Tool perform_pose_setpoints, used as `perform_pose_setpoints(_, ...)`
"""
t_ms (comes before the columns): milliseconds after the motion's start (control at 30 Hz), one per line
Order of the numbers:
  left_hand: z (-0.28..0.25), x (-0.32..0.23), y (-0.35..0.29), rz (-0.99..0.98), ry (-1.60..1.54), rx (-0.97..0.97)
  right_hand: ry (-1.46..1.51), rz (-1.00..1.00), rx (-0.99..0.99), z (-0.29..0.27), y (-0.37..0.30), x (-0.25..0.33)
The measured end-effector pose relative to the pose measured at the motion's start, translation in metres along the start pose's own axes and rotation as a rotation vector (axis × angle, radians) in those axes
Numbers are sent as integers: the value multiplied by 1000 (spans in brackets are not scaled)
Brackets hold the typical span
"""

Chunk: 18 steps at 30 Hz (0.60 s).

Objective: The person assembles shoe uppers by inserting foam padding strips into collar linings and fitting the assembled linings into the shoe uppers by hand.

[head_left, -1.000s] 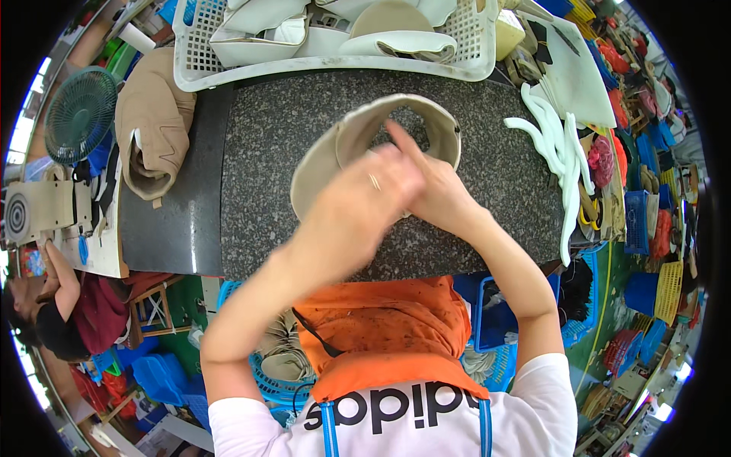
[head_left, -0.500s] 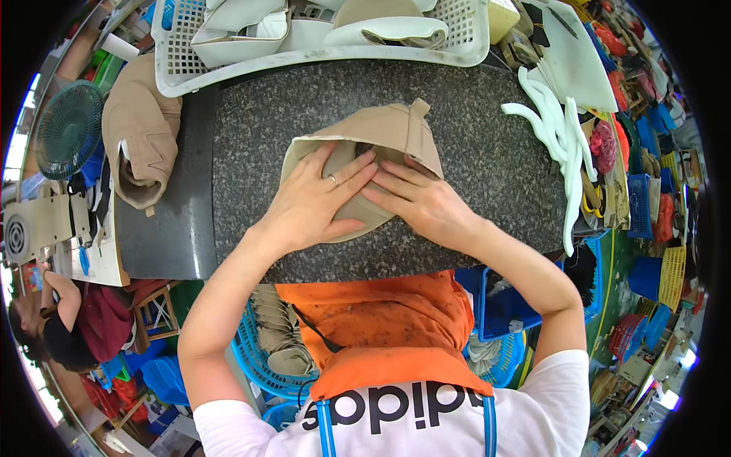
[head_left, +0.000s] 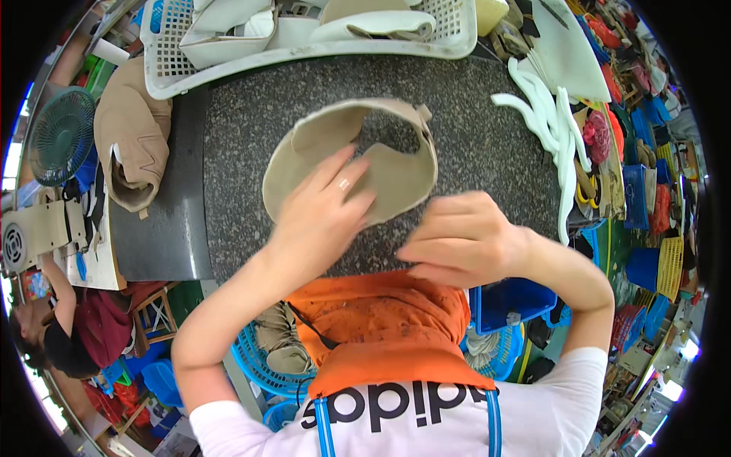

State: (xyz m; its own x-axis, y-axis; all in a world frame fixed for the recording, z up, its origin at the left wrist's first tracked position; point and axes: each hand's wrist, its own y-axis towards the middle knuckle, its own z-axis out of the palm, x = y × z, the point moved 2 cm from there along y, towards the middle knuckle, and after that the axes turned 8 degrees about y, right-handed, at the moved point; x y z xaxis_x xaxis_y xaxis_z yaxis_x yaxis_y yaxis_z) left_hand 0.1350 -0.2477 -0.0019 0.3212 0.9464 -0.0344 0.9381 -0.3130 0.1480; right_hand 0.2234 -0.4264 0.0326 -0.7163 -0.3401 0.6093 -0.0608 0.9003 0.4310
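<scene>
A beige fabric shoe upper (head_left: 396,179) lies on the dark speckled stone slab (head_left: 487,145) in front of me. It is spread into a wide ring with its pale lining facing up, and slab shows through a gap at its far side. A small loop tab sticks out at its far right. My left hand (head_left: 320,209) reaches over the near edge, fingers stretched out and touching the lining. Just off the upper's near right side is my right hand (head_left: 464,240), its fingers curled and smeared by motion; whether anything is in them cannot be seen.
More beige uppers (head_left: 137,133) lie at the left. A white plastic basket (head_left: 304,61) of pale pieces stands at the far edge. White strips (head_left: 556,137) and yellow-handled scissors (head_left: 586,190) are at the right. Below the slab are blue baskets (head_left: 259,358); another person (head_left: 84,327) sits at far left.
My right hand has come out of the upper toward me and to the right, its fingers now curled. The upper has opened wider, and my left hand still rests on its lining.
</scene>
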Motion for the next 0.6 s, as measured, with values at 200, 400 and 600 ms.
perform_pose_setpoints(200, 48, -33, 18, -80, -117, -83, -777, 437, 402, -4, 12, -47)
perform_pose_setpoints(400, 60, -67, 74, -66, 29, -30, -1047, 606, 718, 8, -56, -16)
perform_pose_setpoints(600, 32, -64, 99, 41, -240, -354, -831, 601, 271, -21, -92, -38)
